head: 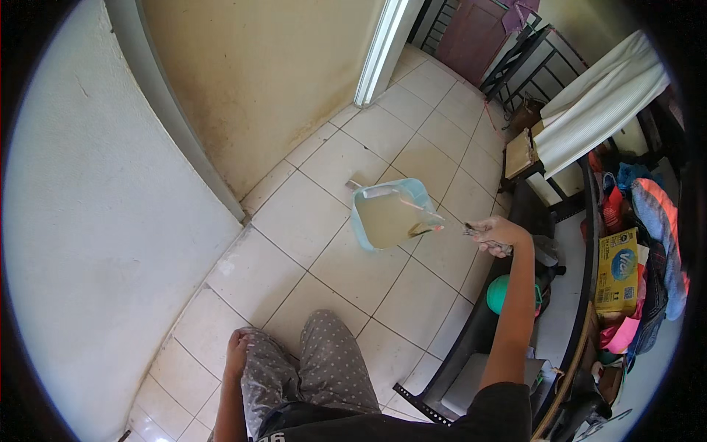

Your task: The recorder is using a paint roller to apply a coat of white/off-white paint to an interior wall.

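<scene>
With the arm stretched forward to the right, my right hand (493, 234) is closed around a small bunched greyish rag (497, 247), its dark end showing at the fingertips. Left of that hand, a light blue plastic basin (360, 229) of cloudy tan water stands on the floor tiles. A whitish handle lies over the basin's far rim, and a dark, wet item (422, 229) pokes out of the water near its right rim. My left hand (238, 345) rests against my left knee, on the grey dotted trousers (334, 359); its fingers are partly hidden.
A black metal shelf (469, 342) along the right holds a green round container (498, 294), clothes and a yellow carton (617, 271). Left is a white wall (110, 221); ahead, a stained beige wall (265, 72) and a white door frame (375, 55). A white cloth (602, 99) hangs at the upper right.
</scene>
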Demonstrator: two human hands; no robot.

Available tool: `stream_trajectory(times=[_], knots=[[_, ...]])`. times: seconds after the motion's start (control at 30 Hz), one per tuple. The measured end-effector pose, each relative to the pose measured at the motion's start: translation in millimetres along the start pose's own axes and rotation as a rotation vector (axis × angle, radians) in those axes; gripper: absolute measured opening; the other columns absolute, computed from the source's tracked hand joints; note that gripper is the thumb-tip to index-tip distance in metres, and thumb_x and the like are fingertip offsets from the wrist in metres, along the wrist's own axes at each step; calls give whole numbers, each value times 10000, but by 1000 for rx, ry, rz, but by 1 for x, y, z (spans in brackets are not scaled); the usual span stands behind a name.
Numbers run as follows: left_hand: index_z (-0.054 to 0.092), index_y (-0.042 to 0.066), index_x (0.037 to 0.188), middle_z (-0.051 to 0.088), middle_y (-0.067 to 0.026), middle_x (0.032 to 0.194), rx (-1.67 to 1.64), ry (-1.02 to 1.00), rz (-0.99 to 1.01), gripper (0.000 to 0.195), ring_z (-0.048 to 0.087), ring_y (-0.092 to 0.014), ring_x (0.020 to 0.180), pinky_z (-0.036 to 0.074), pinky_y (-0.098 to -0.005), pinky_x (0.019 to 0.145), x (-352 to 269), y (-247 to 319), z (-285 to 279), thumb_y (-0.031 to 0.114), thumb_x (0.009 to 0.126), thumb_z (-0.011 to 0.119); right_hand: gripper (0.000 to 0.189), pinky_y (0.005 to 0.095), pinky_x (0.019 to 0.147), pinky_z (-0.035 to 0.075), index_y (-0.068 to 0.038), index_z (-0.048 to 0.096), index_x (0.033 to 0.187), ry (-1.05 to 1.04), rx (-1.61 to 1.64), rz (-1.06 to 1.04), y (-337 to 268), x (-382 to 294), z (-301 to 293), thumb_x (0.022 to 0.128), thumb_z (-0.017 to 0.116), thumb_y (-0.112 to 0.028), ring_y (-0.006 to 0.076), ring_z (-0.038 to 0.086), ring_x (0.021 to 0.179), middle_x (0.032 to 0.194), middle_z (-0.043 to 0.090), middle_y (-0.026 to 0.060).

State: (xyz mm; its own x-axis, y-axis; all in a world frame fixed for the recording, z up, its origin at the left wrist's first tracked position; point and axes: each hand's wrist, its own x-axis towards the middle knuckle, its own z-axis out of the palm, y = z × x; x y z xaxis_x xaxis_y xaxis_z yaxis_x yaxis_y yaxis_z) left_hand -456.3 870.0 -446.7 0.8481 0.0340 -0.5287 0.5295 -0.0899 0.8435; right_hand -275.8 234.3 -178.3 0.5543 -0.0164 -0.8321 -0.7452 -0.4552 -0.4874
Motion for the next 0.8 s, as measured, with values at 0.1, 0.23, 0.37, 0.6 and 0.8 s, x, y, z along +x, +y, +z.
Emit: stream_trajectory(times=[0.1, 0.23, 0.37, 0.6, 0.8], knots=[[551, 13, 1028, 593, -64, 934, -5, 14, 11, 205, 553, -151, 828, 458, -283, 736, 2, -3, -3, 108, 878, 447, 556, 237, 332, 327, -141, 428, 1359, 35, 23, 12, -6, -15, -1, 841, 630, -130, 67, 414, 392, 634, 532, 35], [551, 7, 1013, 594, -66, 923, 1, -12, 67, 199, 554, -150, 823, 458, -284, 732, 0, 5, 0, 110, 875, 450, 533, 237, 328, 323, -105, 431, 1350, 58, 74, 17, -1, -35, 5, 853, 621, -130, 66, 414, 386, 633, 530, 37], [551, 6, 1012, 592, -64, 927, -5, 13, 65, 200, 550, -146, 827, 455, -282, 727, -6, 12, -5, 116, 874, 458, 414, 214, 324, 309, -82, 478, 1278, 118, 83, 45, 17, -51, 15, 880, 587, -120, 53, 411, 382, 647, 523, 35], [555, 38, 1032, 591, -45, 931, 30, 5, 11, 213, 538, -153, 853, 435, -288, 764, 1, 6, -9, 132, 867, 458, 314, 228, 337, 319, -85, 543, 1164, 71, 77, 81, 29, -27, 24, 863, 611, -144, 56, 406, 392, 635, 525, 19], [556, 36, 1029, 595, -40, 929, 20, -21, 30, 217, 542, -138, 847, 434, -281, 743, 3, 8, 4, 147, 871, 459, 270, 231, 330, 328, -107, 550, 1129, 64, 58, 110, 9, 11, 16, 873, 599, -175, 64, 421, 390, 628, 527, 13]])
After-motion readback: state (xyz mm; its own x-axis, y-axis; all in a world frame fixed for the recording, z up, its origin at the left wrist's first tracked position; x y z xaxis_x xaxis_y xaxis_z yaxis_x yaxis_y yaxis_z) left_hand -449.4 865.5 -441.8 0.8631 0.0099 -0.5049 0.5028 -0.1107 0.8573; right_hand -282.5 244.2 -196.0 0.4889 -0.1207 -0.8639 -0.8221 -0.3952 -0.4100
